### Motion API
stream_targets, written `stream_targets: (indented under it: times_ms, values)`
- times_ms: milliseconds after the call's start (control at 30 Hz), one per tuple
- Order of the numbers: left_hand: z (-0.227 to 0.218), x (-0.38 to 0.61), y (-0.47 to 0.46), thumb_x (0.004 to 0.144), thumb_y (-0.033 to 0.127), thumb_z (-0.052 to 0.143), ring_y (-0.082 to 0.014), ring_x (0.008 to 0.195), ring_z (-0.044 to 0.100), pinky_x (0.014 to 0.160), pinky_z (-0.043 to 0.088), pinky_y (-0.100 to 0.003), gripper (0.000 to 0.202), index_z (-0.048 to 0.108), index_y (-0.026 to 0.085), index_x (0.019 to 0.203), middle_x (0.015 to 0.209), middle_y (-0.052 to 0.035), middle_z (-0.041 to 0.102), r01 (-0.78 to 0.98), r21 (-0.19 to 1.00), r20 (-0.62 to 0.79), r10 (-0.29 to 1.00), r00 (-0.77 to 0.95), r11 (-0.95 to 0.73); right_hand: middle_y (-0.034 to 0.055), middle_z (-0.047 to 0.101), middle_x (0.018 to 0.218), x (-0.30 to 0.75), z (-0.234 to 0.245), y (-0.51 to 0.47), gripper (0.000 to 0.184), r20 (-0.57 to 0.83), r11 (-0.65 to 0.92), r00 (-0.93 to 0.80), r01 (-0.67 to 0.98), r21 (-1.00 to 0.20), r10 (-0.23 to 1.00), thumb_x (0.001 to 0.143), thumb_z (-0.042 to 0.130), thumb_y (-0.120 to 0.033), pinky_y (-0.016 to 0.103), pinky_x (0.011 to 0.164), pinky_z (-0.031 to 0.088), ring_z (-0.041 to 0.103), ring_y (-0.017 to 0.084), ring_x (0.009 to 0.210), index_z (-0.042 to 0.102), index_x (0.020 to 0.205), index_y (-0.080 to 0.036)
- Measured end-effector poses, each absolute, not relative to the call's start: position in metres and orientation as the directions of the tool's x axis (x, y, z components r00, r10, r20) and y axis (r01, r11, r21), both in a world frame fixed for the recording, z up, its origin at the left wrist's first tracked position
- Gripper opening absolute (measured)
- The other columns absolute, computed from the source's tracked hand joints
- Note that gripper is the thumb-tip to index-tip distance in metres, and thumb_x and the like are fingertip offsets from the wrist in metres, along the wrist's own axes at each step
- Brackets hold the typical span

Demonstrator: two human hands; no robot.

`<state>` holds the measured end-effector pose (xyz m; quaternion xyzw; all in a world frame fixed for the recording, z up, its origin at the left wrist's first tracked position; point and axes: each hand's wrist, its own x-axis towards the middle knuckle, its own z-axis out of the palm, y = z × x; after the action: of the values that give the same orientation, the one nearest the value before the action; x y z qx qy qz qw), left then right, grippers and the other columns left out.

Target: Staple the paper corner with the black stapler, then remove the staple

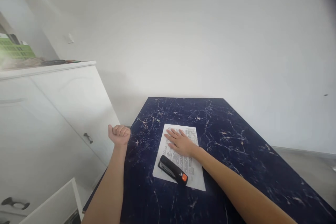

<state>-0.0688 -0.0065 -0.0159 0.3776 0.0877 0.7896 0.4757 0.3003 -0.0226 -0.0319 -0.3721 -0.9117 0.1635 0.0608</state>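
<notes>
A printed sheet of paper (pixel 191 173) lies on the dark blue marbled table (pixel 223 126). My right hand (pixel 182 143) rests flat on its upper part, fingers spread, covering some of the text. Across the lower part of the sheet lies a black stapler (pixel 172 169) with an orange patch at its near end; neither hand touches it. My left hand (pixel 119 134) is raised by the table's left edge, curled into a fist with the thumb sticking out to the left. Nothing shows in that fist.
To the left stands a white cabinet (pixel 65 112) with dark handles, and a green basket (pixel 18 49) and other items sit on its top. A white framed panel or drawer (pixel 57 199) juts out low at the left. Behind the table rises a pale wall (pixel 196 42).
</notes>
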Motion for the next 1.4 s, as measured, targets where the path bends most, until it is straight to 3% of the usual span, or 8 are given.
stream_targets:
  times_ms: [267,567,700,800,967,1067,1167,1400]
  values:
    - [-0.024,-0.023,0.003,0.105,0.051,0.047,-0.0056,0.036,-0.012,0.039,-0.003,-0.031,0.073,0.006,0.019,0.053,0.045,0.009,-0.015,-0.816,0.55,0.581,0.784,0.221,-0.177,-0.0014,0.007,0.175,0.372,-0.03,-0.029,0.066,0.004,0.646,-0.694,0.667,-0.37,0.72,0.11,0.014,-0.064,0.055,0.129,-0.007,0.001,0.029,0.162,0.016,0.169,-0.035]
    - [-0.026,0.041,-0.001,0.101,0.047,0.054,-0.0047,0.033,-0.003,0.038,-0.001,-0.027,0.075,0.006,0.021,0.049,0.041,0.0092,-0.007,-0.632,0.764,0.427,0.635,0.644,0.127,0.0013,0.019,0.174,0.37,-0.038,-0.025,0.062,0.095,0.654,-0.684,0.636,-0.41,0.723,0.111,0.026,-0.058,0.057,0.13,-0.001,0.013,0.03,0.162,0.028,0.167,-0.033]
    - [-0.029,0.044,0.0,0.099,0.05,0.057,-0.0049,0.033,0.0,0.039,0.003,-0.025,0.078,0.005,0.021,0.049,0.041,0.0087,-0.005,-0.562,0.818,0.365,0.641,0.675,0.125,0.0128,0.057,0.151,0.368,-0.02,-0.035,0.054,0.257,0.596,-0.55,0.626,-0.503,0.795,0.111,0.032,-0.052,0.054,0.123,0.029,0.047,0.032,0.143,0.061,0.145,-0.02]
    - [-0.031,0.046,-0.001,0.095,0.054,0.063,-0.005,0.035,0.002,0.04,0.008,-0.024,0.079,0.007,0.021,0.051,0.043,0.0091,-0.002,-0.49,0.862,0.302,0.646,0.701,0.128,0.0112,0.071,0.114,0.372,0.011,-0.06,0.058,0.147,0.482,-0.541,0.555,-0.678,0.828,0.109,0.033,-0.062,0.043,0.093,0.051,0.065,0.026,0.103,0.072,0.112,-0.019]
    - [-0.026,0.074,-0.009,0.102,0.053,0.056,-0.0099,0.045,0.035,0.052,0.038,-0.025,0.063,0.035,0.019,0.053,0.049,0.004,0.031,-0.22,0.967,0.225,0.829,0.512,-0.127,0.0048,0.064,0.111,0.38,0.039,-0.107,0.061,-0.053,0.548,-0.802,0.453,-0.704,0.595,0.079,0.078,-0.07,0.029,0.069,0.043,0.059,0.02,0.087,0.065,0.114,-0.022]
    - [-0.021,0.095,-0.015,0.102,0.055,0.056,-0.0244,0.103,0.067,0.1,0.051,-0.04,0.041,0.075,0.021,0.09,0.098,-0.0093,0.073,0.242,0.863,0.265,0.804,0.532,-0.444,0.0014,0.062,0.092,0.379,0.029,-0.119,0.051,-0.066,0.584,-0.762,0.545,-0.602,0.644,0.071,0.087,-0.055,0.027,0.06,0.034,0.052,0.016,0.074,0.061,0.096,-0.019]
    - [-0.023,0.106,-0.018,0.099,0.06,0.059,-0.0325,0.151,0.04,0.128,0.021,-0.054,0.05,0.068,0.031,0.138,0.153,-0.0095,0.058,0.485,0.596,0.162,0.688,0.707,-0.64,-0.0013,0.057,0.078,0.381,0.019,-0.116,0.029,-0.035,0.596,-0.753,0.547,-0.588,0.657,0.081,0.077,-0.037,0.027,0.057,0.03,0.047,0.012,0.065,0.054,0.08,-0.019]
    - [-0.023,0.106,-0.021,0.101,0.059,0.055,-0.0323,0.155,0.036,0.13,0.016,-0.059,0.052,0.059,0.038,0.149,0.164,-0.0038,0.046,0.557,0.489,0.082,0.671,0.737,-0.672,0.0028,0.065,0.091,0.403,0.017,-0.093,0.016,0.082,0.579,-0.649,0.605,-0.546,0.756,0.087,0.072,-0.029,0.028,0.065,0.038,0.056,0.016,0.075,0.062,0.091,-0.018]
